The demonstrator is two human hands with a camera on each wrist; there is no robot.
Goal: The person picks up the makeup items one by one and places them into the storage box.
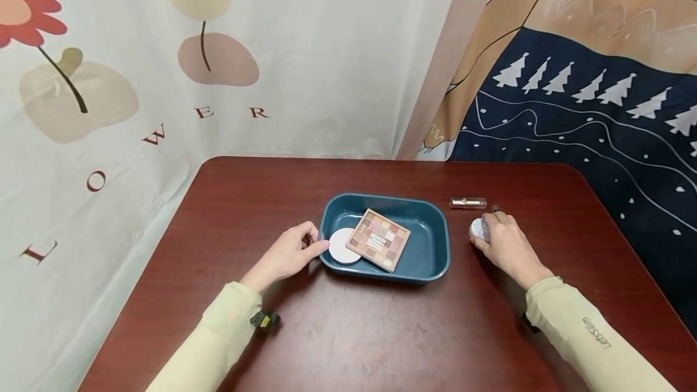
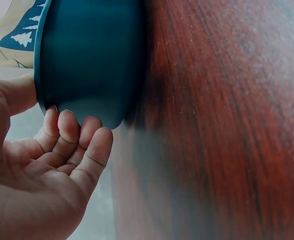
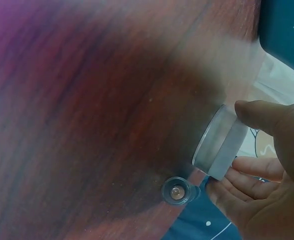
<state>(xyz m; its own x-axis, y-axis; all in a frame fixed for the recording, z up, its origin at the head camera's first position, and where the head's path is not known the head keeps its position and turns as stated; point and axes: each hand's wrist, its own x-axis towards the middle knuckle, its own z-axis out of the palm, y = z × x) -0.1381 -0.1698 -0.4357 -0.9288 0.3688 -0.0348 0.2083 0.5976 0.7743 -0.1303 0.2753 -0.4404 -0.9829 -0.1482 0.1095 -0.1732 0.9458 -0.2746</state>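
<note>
Currently, round jar (image 1: 479,230) pinched by right thumb and fingers; blue tray (image 1: 427,250) rim pinched by left hand (image 1: 285,256), fingers bent.
Jar is located just right of tray; table contact can't be confirmed. Step judged as grasping; for any lift, a firm right hand (image 1: 510,244) grip is called for. Small clear piece (image 1: 496,208), just beside jar, could be knocked. Clear tube (image 1: 468,203) is seen behind; tray's left is occupied by white disc (image 1: 342,251), partly overlapped by palette (image 1: 378,239).

Pale yellow-green sleeves (image 1: 215,334) (dark lettering (image 1: 597,333) on right).
</note>
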